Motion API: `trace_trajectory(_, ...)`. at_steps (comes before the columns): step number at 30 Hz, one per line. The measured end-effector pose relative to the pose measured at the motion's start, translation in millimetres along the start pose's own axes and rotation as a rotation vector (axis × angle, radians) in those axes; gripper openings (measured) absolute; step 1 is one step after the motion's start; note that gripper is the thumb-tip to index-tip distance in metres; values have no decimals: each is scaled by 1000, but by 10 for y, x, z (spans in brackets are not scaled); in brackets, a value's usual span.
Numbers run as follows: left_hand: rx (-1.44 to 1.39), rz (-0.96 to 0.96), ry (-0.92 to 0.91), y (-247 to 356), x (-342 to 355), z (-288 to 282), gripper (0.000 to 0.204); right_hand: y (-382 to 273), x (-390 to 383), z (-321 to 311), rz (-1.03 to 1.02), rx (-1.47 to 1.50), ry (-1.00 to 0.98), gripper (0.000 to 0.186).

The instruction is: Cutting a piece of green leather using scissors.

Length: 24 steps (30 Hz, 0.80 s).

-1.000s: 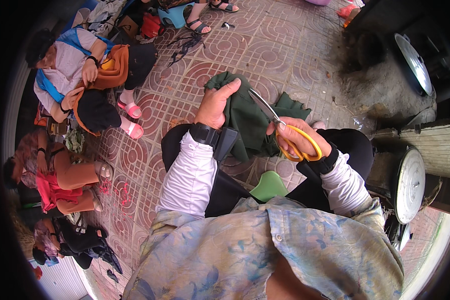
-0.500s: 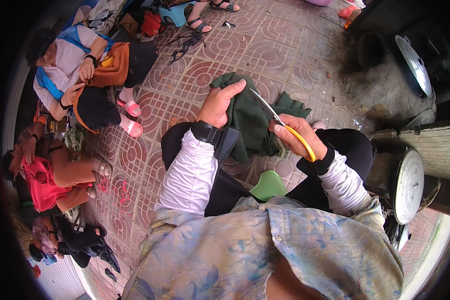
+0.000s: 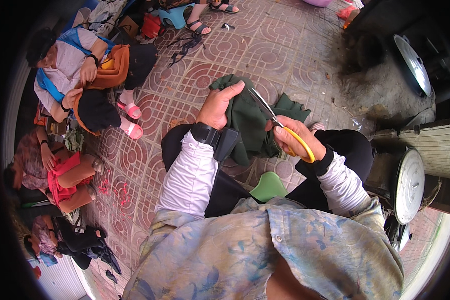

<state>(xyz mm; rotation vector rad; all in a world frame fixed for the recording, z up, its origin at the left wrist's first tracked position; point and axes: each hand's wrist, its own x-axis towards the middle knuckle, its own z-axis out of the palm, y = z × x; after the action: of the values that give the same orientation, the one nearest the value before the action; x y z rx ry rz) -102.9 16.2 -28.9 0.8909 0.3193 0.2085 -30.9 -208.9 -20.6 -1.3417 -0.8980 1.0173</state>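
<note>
A dark green cloth (image 3: 250, 127) hangs from my left hand (image 3: 219, 105), which grips its upper edge with the thumb laid on top. Its lower part drapes between my knees, and a ragged edge spreads to the right. My right hand (image 3: 294, 136) holds a pair of scissors (image 3: 309, 148) by the yellow handles. The metal blades point up and left over the cloth, a little apart at the tips, close to my left thumb. I cannot tell whether the blades touch the fabric.
A green plastic stool (image 3: 268, 187) shows between my legs. At right are a lidded pot (image 3: 410, 185) and a soot-dark stove (image 3: 385, 85) with a metal lid (image 3: 413, 64). Several people sit along the left, one with orange cloth (image 3: 114, 67). Black scraps (image 3: 186, 46) lie on the tiled floor.
The scissor blades have parted slightly as my right fingers spread in the handles. My left hand keeps its hold, almost still. At left, a seated person has shifted the red cloth.
</note>
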Motion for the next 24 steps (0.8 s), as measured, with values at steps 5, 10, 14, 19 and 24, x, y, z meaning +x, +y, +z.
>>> trace_trajectory(5,5,-56,-37,3,-2,-5,19,15,19,0,-9,-21,-16,35)
trace_trajectory(10,13,-105,-25,-62,27,-30,21,-28,-1,-16,9,59,21,34)
trace_trajectory(14,-80,-123,82,-31,34,-9,14,-28,-2,-96,-12,69,51,33)
trace_trajectory(19,-44,-54,107,-33,45,-35,15,-32,-25,-87,84,8,-23,39)
trace_trajectory(24,-48,-76,90,12,17,16,14,-34,-40,-97,119,-1,-69,40)
